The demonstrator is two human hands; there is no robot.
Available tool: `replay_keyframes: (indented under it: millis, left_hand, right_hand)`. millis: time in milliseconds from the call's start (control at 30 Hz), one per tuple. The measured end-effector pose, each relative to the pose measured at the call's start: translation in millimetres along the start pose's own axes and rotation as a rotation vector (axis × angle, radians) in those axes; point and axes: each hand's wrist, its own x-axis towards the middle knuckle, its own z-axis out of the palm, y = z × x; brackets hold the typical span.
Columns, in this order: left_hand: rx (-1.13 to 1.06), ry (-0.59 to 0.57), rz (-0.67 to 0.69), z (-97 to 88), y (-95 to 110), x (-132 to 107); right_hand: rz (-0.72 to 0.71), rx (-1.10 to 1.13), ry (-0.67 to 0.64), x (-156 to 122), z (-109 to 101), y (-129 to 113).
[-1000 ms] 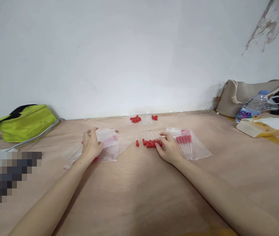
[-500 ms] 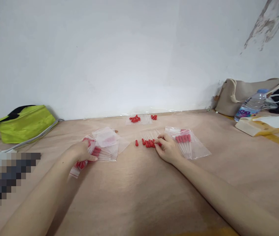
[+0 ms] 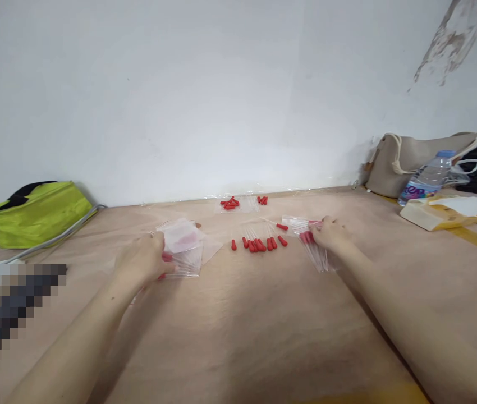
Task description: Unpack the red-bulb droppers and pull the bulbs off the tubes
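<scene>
Along the left, my left hand (image 3: 141,259) is curled over a pile of clear plastic bags (image 3: 188,264) holding droppers with red rubber bulbs, its thumb pressed at their side. A whitish folded bag (image 3: 182,235) lies on that pile. My right hand (image 3: 330,233) has its fingers closed at the top of another clear bag of droppers (image 3: 316,255), covering part of the red bulbs. Between the hands, several loose droppers (image 3: 257,245) lie in a row with bulbs toward me. One more dropper (image 3: 281,226) lies slanted behind them.
Near the wall are a clear bag with red bulbs (image 3: 230,203) and a few more bulbs (image 3: 262,200). A yellow-green bag (image 3: 40,213) and a grey cable (image 3: 62,237) stand left. A water bottle (image 3: 426,177), a beige bag (image 3: 394,168) and an opened packet (image 3: 427,216) are right.
My right hand has left the loose droppers and moved right onto the bag there. A slanted dropper now shows behind the row. My left hand has shifted slightly over its pile.
</scene>
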Motion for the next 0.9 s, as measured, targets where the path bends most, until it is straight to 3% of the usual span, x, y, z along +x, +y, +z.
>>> replay_keyframes:
  millis: [67,167,333,433,567,667,733,800,900]
  left_hand:
    - [0.076,0.063,0.084,3.8,14.5,-6.9]
    - [0.039,0.184,0.261,19.0,37.6,-15.8]
    - [-0.337,0.238,0.568,55.4,71.7,-26.0]
    - [-0.547,0.179,0.639,70.6,85.9,-27.6]
    - [-0.897,0.019,0.558,74.5,103.8,-28.2]
    - [-1.276,-0.234,0.407,70.0,119.9,-31.8]
    - [-1.533,-0.437,0.287,67.3,128.7,-35.3]
    - [-1.713,-0.582,0.193,65.9,132.2,-37.5]
    - [-1.733,-0.619,0.106,64.4,122.7,-35.3]
  right_hand:
    - [0.007,0.021,-0.081,8.9,0.2,7.5]
    - [0.006,0.052,-0.085,14.4,-2.0,10.3]
    - [0.002,0.152,-0.179,17.3,-16.0,11.6]
    - [-0.026,0.185,-0.181,16.9,-33.1,13.9]
    - [-0.095,0.463,-0.277,-0.4,-62.6,4.0]
    - [-0.241,0.835,-0.536,-29.7,-72.3,-19.5]
    - [-0.268,1.057,-0.616,-52.5,-66.8,-39.6]
    - [-0.292,1.141,-0.699,-71.5,-53.7,-58.1]
    - [-0.433,0.959,-0.806,-79.2,-30.1,-74.0]
